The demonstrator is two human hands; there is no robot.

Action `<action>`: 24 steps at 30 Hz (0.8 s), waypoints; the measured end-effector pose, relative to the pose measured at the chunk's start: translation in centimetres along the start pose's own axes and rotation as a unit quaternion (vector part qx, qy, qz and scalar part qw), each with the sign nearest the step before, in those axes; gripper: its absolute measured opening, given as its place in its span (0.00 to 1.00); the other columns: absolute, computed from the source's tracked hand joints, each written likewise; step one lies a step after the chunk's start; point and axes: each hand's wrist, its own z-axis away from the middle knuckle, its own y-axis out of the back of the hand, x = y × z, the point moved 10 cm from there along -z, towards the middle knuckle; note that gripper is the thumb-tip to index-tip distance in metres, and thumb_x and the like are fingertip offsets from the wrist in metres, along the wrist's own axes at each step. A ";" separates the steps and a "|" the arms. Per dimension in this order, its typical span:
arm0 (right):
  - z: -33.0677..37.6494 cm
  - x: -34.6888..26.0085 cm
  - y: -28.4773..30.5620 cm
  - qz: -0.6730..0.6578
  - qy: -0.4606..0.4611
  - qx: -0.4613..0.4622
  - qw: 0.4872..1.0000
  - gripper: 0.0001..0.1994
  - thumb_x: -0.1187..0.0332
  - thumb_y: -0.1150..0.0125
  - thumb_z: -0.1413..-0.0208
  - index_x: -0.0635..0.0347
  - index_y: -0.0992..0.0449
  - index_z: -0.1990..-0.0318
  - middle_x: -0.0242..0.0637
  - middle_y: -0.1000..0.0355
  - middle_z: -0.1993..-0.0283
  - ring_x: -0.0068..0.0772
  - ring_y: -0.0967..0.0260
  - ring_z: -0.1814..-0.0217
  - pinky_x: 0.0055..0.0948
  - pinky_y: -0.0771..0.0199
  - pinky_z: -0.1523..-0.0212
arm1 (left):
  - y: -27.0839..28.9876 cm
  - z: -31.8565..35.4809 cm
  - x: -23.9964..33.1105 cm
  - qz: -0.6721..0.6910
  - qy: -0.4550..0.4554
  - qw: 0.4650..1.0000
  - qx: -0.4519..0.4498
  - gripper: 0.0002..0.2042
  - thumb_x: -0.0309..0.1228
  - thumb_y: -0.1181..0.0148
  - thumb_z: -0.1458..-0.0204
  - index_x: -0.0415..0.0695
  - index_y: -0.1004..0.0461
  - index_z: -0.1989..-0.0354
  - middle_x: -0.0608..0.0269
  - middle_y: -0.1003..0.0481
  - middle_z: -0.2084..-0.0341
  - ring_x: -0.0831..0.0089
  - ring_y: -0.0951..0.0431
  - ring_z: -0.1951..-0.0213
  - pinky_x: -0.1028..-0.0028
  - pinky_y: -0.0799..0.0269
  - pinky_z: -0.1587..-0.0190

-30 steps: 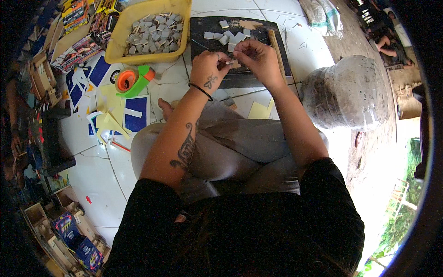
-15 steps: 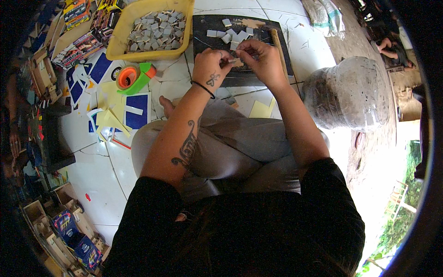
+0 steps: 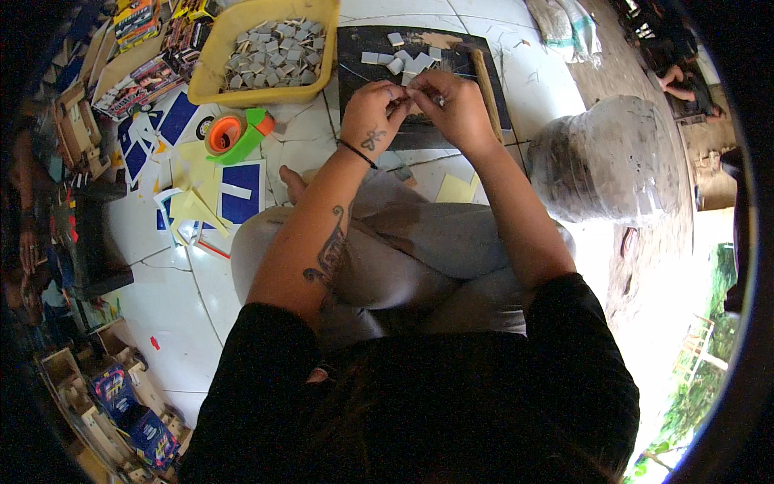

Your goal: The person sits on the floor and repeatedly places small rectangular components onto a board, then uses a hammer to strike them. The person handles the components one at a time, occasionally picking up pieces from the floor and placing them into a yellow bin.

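Note:
My left hand [image 3: 372,110] and my right hand [image 3: 455,106] meet over the near part of a low black board [image 3: 361,42]. Both have thumb and fingers pinched together, fingertips almost touching. Whatever small piece lies between them is hidden by the fingers. Just beyond the fingertips, several small grey square pieces [image 3: 395,66] with pale edges are scattered on the board. A wooden stick [image 3: 486,93] lies along the board's right side, beside my right hand. To the left stands a yellow plastic basin [image 3: 266,100] filled with similar grey squares [image 3: 274,52].
A green tape dispenser [image 3: 258,129] with an orange roll sits left of my hands, near blue sheets [image 3: 242,208] and yellow paper strips [image 3: 193,207]. A large plastic-wrapped bundle [image 3: 605,161] stands at the right. Wooden toy-like bodies [image 3: 72,379] and a person's hand [image 3: 29,246] are far left.
My hands have drawn closer together, the right shifting slightly left. A small pale piece that showed at my left fingertips is now hidden.

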 end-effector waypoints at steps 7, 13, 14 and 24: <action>9.3 5.0 4.9 0.345 -0.240 -0.072 0.905 0.35 0.64 0.33 0.58 0.63 0.44 0.43 0.51 0.39 0.48 0.51 0.35 0.51 0.41 0.31 0.51 | -0.9 0.0 -0.6 -0.011 0.009 1.000 -0.009 0.05 0.27 0.41 0.53 0.38 0.26 0.74 0.57 0.28 0.77 0.63 0.27 0.77 0.70 0.32 0.72; 12.8 4.7 7.2 0.006 -0.307 0.017 0.951 0.22 0.71 0.47 0.46 0.64 0.41 0.44 0.42 0.31 0.62 0.34 0.32 0.71 0.28 0.30 0.69 | -1.1 0.1 -0.9 0.005 0.004 1.000 0.011 0.06 0.29 0.41 0.52 0.39 0.26 0.75 0.58 0.28 0.78 0.66 0.27 0.78 0.70 0.32 0.73; 13.9 3.7 7.2 -0.058 -0.331 0.013 0.942 0.21 0.72 0.50 0.43 0.64 0.42 0.42 0.39 0.32 0.63 0.27 0.35 0.74 0.23 0.33 0.74 | -1.0 0.0 -0.5 -0.004 -0.018 1.000 0.021 0.06 0.29 0.41 0.52 0.39 0.26 0.75 0.58 0.28 0.78 0.66 0.27 0.78 0.70 0.32 0.74; 17.4 -6.8 7.9 0.045 -0.265 -0.037 0.962 0.22 0.72 0.54 0.41 0.57 0.43 0.39 0.49 0.32 0.59 0.42 0.31 0.63 0.32 0.30 0.65 | -1.6 0.5 -1.3 0.006 0.001 1.000 0.010 0.05 0.28 0.42 0.51 0.39 0.26 0.72 0.58 0.27 0.76 0.67 0.26 0.77 0.71 0.30 0.73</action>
